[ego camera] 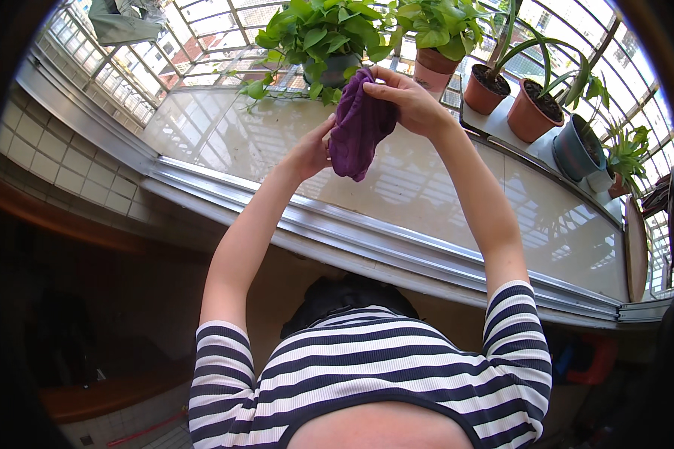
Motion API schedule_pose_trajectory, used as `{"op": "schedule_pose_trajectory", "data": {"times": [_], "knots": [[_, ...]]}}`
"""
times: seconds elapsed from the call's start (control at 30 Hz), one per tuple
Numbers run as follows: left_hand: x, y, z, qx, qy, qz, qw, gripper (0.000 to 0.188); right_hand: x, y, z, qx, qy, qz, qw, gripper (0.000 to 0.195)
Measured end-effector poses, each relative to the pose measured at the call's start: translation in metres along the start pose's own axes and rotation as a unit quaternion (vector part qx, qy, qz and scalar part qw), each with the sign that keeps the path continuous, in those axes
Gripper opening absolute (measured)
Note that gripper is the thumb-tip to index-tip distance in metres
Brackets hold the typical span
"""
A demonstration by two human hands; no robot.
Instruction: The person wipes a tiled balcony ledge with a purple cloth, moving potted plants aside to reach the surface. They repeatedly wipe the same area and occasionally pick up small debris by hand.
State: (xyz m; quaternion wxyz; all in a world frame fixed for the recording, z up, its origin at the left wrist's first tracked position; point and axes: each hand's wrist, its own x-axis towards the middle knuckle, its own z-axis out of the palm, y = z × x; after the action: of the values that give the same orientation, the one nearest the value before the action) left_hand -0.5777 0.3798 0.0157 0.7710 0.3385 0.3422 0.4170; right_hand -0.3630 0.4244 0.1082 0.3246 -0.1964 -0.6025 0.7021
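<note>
A crumpled purple cloth (358, 134) hangs between my hands above the pale, shiny window ledge (247, 134). My right hand (409, 101) pinches its top edge between thumb and fingers. On the cloth's left side, my left hand (313, 150) touches it low down; its fingertips are partly hidden behind the fabric, so its grip is unclear. Just beyond the cloth stands a leafy green plant (320, 33) in a dark pot (337, 70), its trailing stems reaching the ledge.
Another leafy plant (435, 28) grows in a pinkish pot (435, 70). Terracotta pots (533, 115) and a dark green pot (575, 149) line the right side. Metal window tracks (370, 221) cross in front of me. Barred windows surround the ledge; a grey cloth (126, 22) hangs at upper left.
</note>
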Motion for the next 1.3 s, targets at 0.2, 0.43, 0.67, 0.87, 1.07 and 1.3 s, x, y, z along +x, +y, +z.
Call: {"op": "schedule_pose_trajectory", "data": {"times": [0.2, 0.43, 0.67, 0.87, 1.07, 1.3], "knots": [[0.003, 0.028, -0.012, -0.139, 0.062, 0.173, 0.973, 0.041, 0.017, -0.017, -0.015, -0.137, 0.044, -0.018, 0.989, 0.028], [0.014, 0.004, -0.017, -0.152, -0.056, 0.077, 0.984, 0.063, 0.032, -0.022, 0.004, 0.104, 0.057, -0.084, 0.989, 0.033], [-0.002, 0.015, -0.003, 0.074, 0.026, 0.179, 0.981, 0.079, 0.011, -0.042, 0.001, -0.168, 0.06, 0.015, 0.984, 0.083], [-0.033, 0.048, -0.011, 0.101, 0.054, 0.194, 0.974, 0.062, -0.003, -0.027, -0.023, -0.398, 0.012, 0.025, 0.917, 0.083], [-0.045, 0.072, 0.014, 0.312, 0.014, 0.194, 0.93, 0.052, -0.01, -0.008, -0.016, -0.625, 0.007, -0.059, 0.778, 0.044], [-0.053, 0.114, 0.033, 0.69, 0.129, 0.297, 0.647, 0.023, -0.015, -0.053, -0.023, -0.589, 0.102, -0.128, 0.791, 0.025]]}}
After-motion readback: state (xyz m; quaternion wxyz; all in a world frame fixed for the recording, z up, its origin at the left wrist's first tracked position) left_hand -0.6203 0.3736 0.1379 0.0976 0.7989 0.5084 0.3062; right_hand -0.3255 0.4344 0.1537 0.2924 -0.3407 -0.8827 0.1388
